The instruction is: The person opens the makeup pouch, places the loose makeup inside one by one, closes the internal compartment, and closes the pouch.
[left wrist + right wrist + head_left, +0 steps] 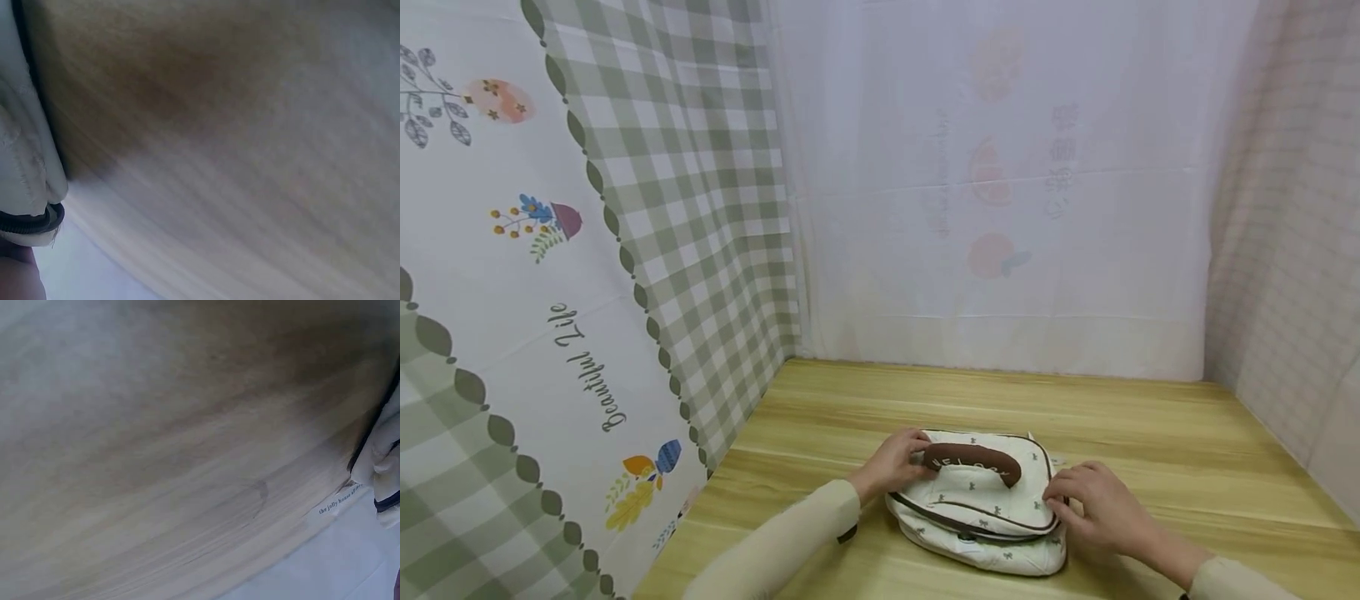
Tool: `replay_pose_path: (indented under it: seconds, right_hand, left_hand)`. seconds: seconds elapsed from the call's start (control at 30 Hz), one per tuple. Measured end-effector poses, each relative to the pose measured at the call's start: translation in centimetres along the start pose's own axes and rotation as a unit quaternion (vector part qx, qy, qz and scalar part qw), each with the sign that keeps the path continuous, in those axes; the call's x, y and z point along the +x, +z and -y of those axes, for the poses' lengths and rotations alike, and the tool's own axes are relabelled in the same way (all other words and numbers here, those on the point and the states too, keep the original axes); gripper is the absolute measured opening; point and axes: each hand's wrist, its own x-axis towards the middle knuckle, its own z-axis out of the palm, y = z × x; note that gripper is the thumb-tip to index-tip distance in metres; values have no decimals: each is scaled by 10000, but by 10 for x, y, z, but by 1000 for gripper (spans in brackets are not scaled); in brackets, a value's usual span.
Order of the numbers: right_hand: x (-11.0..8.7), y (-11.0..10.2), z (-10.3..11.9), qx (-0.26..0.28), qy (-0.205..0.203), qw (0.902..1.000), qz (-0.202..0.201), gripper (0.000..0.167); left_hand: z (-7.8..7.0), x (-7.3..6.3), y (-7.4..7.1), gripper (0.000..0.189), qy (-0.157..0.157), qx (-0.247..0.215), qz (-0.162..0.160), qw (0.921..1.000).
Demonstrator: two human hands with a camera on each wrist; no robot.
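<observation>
A soft white zip bag (958,485) with small dark bow prints, dark trim and a padded brown handle (973,457) lies on the table. On its left side, my left hand (893,463) grips the bag's edge close to one end of the handle. My right hand (1093,505) has its fingers bent at the right edge, with the thumb and fingertips pinching the bag by the trim. Only the bag's side (28,162) and a bit of finger (19,279) show in the left wrist view. A printed tag (340,500) sticks out beside the bag in the right wrist view.
The wood-grain table (850,392) extends around the bag. A green checked cloth with printed plants (685,167) hangs at the left, a pale white cloth (887,250) behind the table, and another light checked cloth (1292,292) at the right.
</observation>
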Motion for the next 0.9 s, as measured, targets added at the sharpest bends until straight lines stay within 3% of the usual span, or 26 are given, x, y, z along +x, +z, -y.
replay_pose_path:
  seconds: [0.1, 0.17, 0.27, 0.37, 0.4, 0.53, 0.63, 0.73, 0.9]
  right_hand:
    - [8, -1, -5, 166, 527, 9982, -234, 23]
    - [12, -2, -11, 308, 1173, 9924, -201, 23]
    - [20, -4, -24, 744, 2298, 9699, 315, 20]
    - [24, -2, -39, 1206, 2992, 9414, 986, 24]
    - [26, -1, -43, 1375, 3112, 9329, 1176, 26]
    - [32, 4, -60, 1716, 3044, 9208, 1733, 31]
    - [33, 6, -69, 2018, 3126, 9063, 2006, 34]
    - [33, 8, -75, 2541, 3277, 8849, 2120, 37]
    - [34, 16, -82, 3523, 3248, 8463, 2325, 41]
  left_hand:
    - [1, 1, 1, 29, -27, -42, -11, 10000]
    - [0, 1, 0, 26, -38, -132, -12, 9999]
    - [1, 2, -1, 24, -1, -241, -10, 9997]
    - [3, 1, 0, 21, 61, -281, -24, 9996]
    - [3, 1, 0, 22, 87, -273, -36, 9996]
    - [5, 1, 1, 21, 223, -216, -124, 9994]
    - [5, 2, 2, 20, 388, -185, -232, 9988]
    - [5, 3, 2, 20, 462, -208, -253, 9984]
    - [3, 4, 2, 18, 188, -449, -96, 9988]
